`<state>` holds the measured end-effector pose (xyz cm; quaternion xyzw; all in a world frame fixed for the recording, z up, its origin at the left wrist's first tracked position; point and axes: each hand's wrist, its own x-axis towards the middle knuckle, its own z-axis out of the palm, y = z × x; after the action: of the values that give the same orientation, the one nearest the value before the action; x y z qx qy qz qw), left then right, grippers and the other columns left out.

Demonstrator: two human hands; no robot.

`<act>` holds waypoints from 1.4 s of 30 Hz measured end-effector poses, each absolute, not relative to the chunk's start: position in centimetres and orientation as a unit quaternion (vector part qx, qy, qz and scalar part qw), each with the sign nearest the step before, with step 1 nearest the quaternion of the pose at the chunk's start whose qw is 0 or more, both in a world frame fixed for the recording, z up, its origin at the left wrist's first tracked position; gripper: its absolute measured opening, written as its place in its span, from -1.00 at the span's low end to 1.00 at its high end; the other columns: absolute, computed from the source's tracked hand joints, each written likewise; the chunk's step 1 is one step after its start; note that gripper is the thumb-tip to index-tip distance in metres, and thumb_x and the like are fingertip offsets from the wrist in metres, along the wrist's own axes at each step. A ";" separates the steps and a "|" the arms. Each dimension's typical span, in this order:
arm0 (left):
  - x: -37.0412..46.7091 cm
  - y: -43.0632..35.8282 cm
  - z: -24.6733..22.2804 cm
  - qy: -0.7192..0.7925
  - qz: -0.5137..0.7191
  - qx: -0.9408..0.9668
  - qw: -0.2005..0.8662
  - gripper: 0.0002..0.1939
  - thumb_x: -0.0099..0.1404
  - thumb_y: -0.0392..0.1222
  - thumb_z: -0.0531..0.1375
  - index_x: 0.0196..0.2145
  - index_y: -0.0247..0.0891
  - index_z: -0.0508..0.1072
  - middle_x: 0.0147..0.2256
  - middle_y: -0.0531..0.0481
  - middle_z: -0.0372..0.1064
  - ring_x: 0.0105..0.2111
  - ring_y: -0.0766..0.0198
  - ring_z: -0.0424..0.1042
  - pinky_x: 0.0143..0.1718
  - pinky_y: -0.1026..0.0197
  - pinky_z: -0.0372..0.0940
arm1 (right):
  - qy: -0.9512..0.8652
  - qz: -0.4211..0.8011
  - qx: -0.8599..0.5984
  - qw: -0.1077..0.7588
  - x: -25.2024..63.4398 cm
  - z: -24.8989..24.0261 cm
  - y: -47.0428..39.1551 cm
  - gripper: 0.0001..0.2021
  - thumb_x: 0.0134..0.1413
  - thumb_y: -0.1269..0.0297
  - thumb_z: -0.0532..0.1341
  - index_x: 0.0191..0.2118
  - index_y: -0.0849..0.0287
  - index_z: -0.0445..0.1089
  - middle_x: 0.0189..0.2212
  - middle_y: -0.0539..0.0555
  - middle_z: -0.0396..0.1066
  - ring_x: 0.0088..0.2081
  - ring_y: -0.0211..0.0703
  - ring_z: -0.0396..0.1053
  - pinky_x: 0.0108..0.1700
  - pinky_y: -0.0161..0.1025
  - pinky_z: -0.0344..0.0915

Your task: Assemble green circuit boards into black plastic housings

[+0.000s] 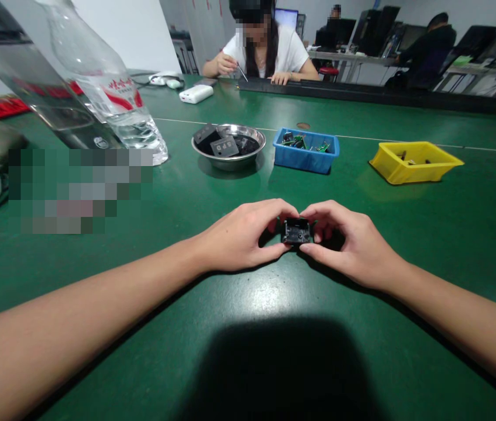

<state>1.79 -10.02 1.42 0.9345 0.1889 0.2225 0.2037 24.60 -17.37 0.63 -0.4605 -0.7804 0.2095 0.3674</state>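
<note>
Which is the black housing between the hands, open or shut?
Open: the black housing shows its hollow inside, with no cover over it.

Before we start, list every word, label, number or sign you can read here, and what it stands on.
None reads for certain.
Water bottle: red label characters, too blurred to quote.
Clear tumbler: white mark, too small.
Dark plates in the metal bowl: pale marks, too small.
Open black casing: nothing legible.
</note>
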 end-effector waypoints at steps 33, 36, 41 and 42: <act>1.7 -9.5 1.3 0.201 0.233 0.929 0.204 -0.50 0.41 0.10 0.23 0.13 -0.32 0.44 -0.07 -0.14 0.51 -0.07 0.11 0.48 -0.03 0.14 0.33 | -0.733 0.206 -0.521 0.385 24.5 0.6 -17.5 -0.88 0.26 0.30 0.27 -0.25 0.17 0.55 -0.41 0.00 0.58 -0.43 -0.24 0.45 -0.36 -0.32 0.30; 1.7 -9.5 1.3 0.170 0.199 0.946 0.192 -0.50 0.32 0.11 0.34 0.07 -0.26 0.49 -0.03 -0.15 0.49 0.00 0.07 0.45 0.04 0.11 0.32 | -0.741 0.205 -0.518 0.375 24.4 0.6 -17.4 -0.89 0.27 0.31 0.26 -0.26 0.16 0.54 -0.42 -0.01 0.57 -0.43 -0.24 0.44 -0.34 -0.31 0.30; 2.0 -9.7 1.3 0.203 0.206 0.940 0.181 -0.73 0.34 -0.12 0.30 -0.05 -0.27 0.53 -0.15 -0.07 0.52 -0.10 0.13 0.46 -0.04 0.14 0.31 | -0.742 0.208 -0.521 0.367 24.5 0.6 -17.4 -0.89 0.24 0.27 0.29 -0.19 0.17 0.52 -0.38 0.01 0.55 -0.39 -0.22 0.44 -0.32 -0.28 0.32; 2.0 -9.7 1.3 0.210 0.216 0.936 0.183 -0.74 0.33 -0.14 0.30 -0.06 -0.27 0.53 -0.16 -0.06 0.52 -0.12 0.14 0.46 -0.05 0.14 0.32 | -0.746 0.203 -0.520 0.364 24.5 0.7 -17.4 -0.85 0.21 0.26 0.32 -0.14 0.17 0.51 -0.36 0.02 0.55 -0.37 -0.20 0.45 -0.30 -0.27 0.33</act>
<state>1.98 -9.66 1.31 0.9359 0.2098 0.2162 0.1828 24.52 -17.45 0.66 -0.5199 -0.7459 0.2026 0.3638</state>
